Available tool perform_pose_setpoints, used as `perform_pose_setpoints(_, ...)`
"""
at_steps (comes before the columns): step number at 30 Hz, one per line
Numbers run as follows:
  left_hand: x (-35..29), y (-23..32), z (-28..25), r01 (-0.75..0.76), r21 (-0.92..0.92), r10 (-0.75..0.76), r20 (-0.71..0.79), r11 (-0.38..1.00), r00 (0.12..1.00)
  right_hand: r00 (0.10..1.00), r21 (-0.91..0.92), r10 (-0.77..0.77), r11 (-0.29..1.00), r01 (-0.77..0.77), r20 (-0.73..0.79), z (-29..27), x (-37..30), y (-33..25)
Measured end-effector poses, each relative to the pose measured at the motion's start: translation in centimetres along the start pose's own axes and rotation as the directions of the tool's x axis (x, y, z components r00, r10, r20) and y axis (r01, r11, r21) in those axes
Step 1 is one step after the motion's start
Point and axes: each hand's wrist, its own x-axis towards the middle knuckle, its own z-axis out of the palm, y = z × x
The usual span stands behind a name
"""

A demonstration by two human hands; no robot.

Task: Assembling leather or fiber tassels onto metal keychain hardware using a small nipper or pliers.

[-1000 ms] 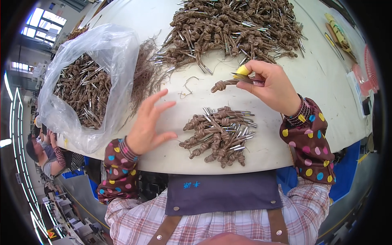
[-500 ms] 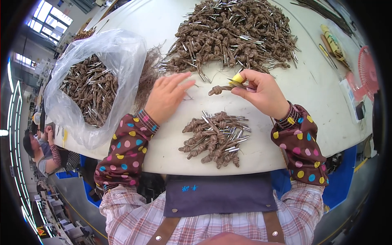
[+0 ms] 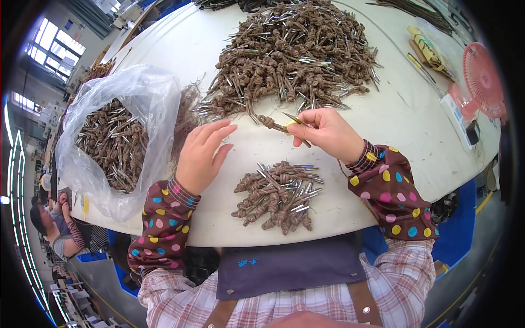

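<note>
My right hand (image 3: 332, 134) is closed around a knotted brown cord (image 3: 268, 122) and a slim, pointed metal tool (image 3: 293, 117), perhaps thread snips. The cord's knot sticks out to the left of my fingertips, and yellow wrapping shows beside them. My left hand (image 3: 202, 156) hovers above the table, empty, fingers apart. Between my forearms lies a small pile of knotted brown cords (image 3: 276, 197) with silver metal tips. A much larger heap of the same cords (image 3: 290, 54) spreads beyond my hands.
A clear plastic bag (image 3: 164, 104) full of such cords stands on the left of the white table (image 3: 383, 180). Loose brown threads (image 3: 188, 104) lie beside it. A pink fan (image 3: 484, 79) and a yellow package (image 3: 429, 49) are at the right. Another person (image 3: 57, 229) sits far left.
The view has shifted, so the table's things sit lower and farther left. My right hand has turned with the cord and tool. My left hand has drawn away from the cord, staying empty.
</note>
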Motion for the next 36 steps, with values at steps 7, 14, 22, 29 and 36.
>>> perform_pose_setpoints(7,4.1,3.0,1.1,0.099,-0.518,-0.014,0.166,0.85,0.986,0.997,0.013,0.019,1.0,-0.019,0.073,-0.2,-0.4,-0.6)
perform_pose_setpoints(14,3.3,2.9,3.5,0.316,-0.633,-0.07,0.382,0.707,0.922,0.999,0.02,-0.031,0.999,0.032,-0.041,-0.1,-0.3,0.2)
perform_pose_setpoints(22,2.6,2.9,4.7,0.584,-0.791,-0.05,0.586,0.18,0.809,0.965,-0.094,-0.181,0.982,0.166,-0.189,0.9,-0.2,-0.1)
perform_pose_setpoints(29,2.6,2.4,4.4,0.562,-0.824,-0.119,0.567,-0.078,0.815,0.845,-0.262,-0.345,0.931,0.254,-0.409,0.8,-1.1,-1.0)
perform_pose_setpoints(36,2.4,2.7,4.5,0.475,-0.88,-0.194,0.466,0.005,0.864,0.747,-0.725,-0.662,0.542,0.424,-0.059,1.5,-0.9,-0.2)
